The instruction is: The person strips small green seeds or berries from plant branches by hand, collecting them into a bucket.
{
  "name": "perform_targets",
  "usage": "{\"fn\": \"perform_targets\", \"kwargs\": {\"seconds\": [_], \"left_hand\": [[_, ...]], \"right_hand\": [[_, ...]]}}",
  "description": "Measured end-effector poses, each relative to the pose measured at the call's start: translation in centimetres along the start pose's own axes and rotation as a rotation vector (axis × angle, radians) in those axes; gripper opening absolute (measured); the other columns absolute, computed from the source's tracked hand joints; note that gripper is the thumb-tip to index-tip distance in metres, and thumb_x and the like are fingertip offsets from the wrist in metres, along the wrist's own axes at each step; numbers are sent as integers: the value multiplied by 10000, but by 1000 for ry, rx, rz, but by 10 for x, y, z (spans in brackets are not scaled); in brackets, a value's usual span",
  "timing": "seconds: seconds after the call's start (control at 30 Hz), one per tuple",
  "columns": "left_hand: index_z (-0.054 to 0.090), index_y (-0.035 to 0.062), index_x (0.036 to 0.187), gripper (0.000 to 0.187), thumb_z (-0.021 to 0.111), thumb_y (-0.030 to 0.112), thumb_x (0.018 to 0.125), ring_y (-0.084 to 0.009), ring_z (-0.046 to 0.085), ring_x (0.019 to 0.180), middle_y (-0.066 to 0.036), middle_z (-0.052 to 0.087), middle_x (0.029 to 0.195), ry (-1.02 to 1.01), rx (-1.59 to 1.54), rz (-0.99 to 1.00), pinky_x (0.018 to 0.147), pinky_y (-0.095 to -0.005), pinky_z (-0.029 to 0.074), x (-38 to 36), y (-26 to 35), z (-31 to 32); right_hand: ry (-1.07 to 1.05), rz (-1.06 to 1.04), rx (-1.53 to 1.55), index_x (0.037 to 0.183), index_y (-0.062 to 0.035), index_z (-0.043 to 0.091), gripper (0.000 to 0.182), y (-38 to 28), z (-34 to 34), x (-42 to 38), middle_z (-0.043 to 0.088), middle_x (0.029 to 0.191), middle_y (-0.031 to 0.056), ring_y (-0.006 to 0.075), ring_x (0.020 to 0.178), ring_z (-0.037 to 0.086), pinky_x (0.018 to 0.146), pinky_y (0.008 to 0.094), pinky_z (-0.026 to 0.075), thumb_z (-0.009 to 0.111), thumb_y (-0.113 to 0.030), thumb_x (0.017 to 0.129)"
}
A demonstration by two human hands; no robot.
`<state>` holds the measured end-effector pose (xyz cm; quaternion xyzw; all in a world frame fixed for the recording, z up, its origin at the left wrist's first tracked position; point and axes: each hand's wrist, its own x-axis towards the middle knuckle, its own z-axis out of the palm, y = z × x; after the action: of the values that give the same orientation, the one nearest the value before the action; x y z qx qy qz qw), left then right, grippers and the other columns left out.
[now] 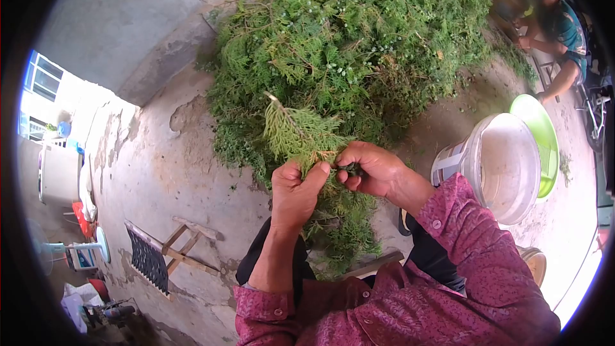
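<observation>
My left hand (298,192) is closed, thumb and fingers pinching the stem end of a feathery evergreen sprig (301,129). The sprig's fronds spread up and to the left above my fingers. My right hand (378,170) meets it at the sprig's right side, thumb and forefinger pressed together by the stem. Small dark green bits (352,168) show within its curled fingers; what they are exactly is too small to tell. Beyond both hands rises a large heap of cut evergreen branches (346,51), dotted with pale green cones. More greenery (346,224) lies below my hands, between my knees.
To the right stand a white plastic bucket (506,173) and a lime-green basin (541,134). Another person (564,45) sits at the upper right, arms reaching down. On the concrete floor at left lies a folding stool (173,250). A fan (70,247) stands farther left.
</observation>
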<state>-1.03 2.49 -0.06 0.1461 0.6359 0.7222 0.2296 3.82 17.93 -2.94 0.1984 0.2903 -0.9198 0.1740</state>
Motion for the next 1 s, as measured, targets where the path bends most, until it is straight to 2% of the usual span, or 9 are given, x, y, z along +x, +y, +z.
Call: {"fn": "perform_targets", "kwargs": {"seconds": [0.07, 0.13, 0.27, 0.37, 0.4, 0.67, 0.73, 0.83, 1.0], "left_hand": [[620, 18, 887, 106, 572, -1, 795, -54, 537, 720, 12, 611, 827, 8, -65, -50, 666, -194, 435, -1, 5, -3], [611, 14, 936, 163, 586, 43, 778, -119, 600, 741, -42, 632, 841, 43, -451, -164, 683, -241, 494, 0, 16, -10], [501, 12, 1075, 330, 556, 177, 795, -205, 601, 817, -102, 598, 937, 31, -648, -118, 718, -330, 518, 3, 24, -27], [514, 22, 1026, 288, 546, 201, 803, -194, 596, 777, -88, 597, 889, -19, -745, -40, 659, -331, 523, 7, 7, -50], [528, 44, 982, 249, 543, 219, 806, -183, 592, 713, -71, 595, 847, 169, -682, -73, 597, -325, 517, 6, 15, -42], [548, 76, 969, 223, 521, 245, 826, -174, 592, 712, -53, 602, 838, 133, -860, -26, 558, -306, 501, 10, 19, -59], [498, 100, 784, 59, 500, 151, 815, -143, 509, 540, 18, 478, 577, 181, -877, 29, 524, -317, 470, 8, 32, -58], [475, 109, 761, 79, 492, 156, 822, -124, 482, 496, 31, 443, 552, 38, -890, 129, 465, -288, 446, 6, 32, -80], [470, 111, 747, 99, 483, 166, 827, -120, 466, 477, 39, 411, 532, 212, -873, 112, 442, -279, 437, 2, 35, -88]], "right_hand": [[26, -35, 57, 837, -62, 525, 88, -4, -1, 1, 536, 789, 59, 121, 571, 514, 398, 200, 335, 546, -33, 757], [56, -46, 88, 840, -60, 525, 84, -9, -2, -3, 537, 791, 65, 118, 574, 511, 395, 196, 321, 551, -47, 761], [48, -102, 120, 842, -53, 534, 107, -23, 1, -11, 534, 801, 84, 103, 568, 484, 392, 182, 304, 585, -104, 765], [37, -127, 136, 851, -49, 549, 135, -26, -2, -12, 533, 808, 90, 92, 551, 464, 390, 169, 301, 605, -132, 761], [22, -133, 149, 860, -47, 543, 124, -27, -3, -13, 538, 800, 90, 99, 560, 471, 394, 175, 302, 591, -117, 770], [11, -204, 267, 873, -26, 524, 140, -42, -13, -21, 516, 828, 91, 96, 553, 450, 396, 170, 325, 587, -105, 776], [-12, -234, 297, 872, -27, 516, 137, -50, -21, -22, 512, 827, 89, 94, 553, 445, 396, 170, 325, 583, -101, 777], [-25, -321, 385, 866, -23, 499, 128, -61, -26, -29, 491, 814, 76, 89, 567, 442, 395, 170, 325, 564, -92, 779], [-63, -423, 465, 855, -18, 509, 119, -75, -39, -39, 498, 806, 74, 96, 563, 458, 384, 174, 337, 569, -84, 777]]}}
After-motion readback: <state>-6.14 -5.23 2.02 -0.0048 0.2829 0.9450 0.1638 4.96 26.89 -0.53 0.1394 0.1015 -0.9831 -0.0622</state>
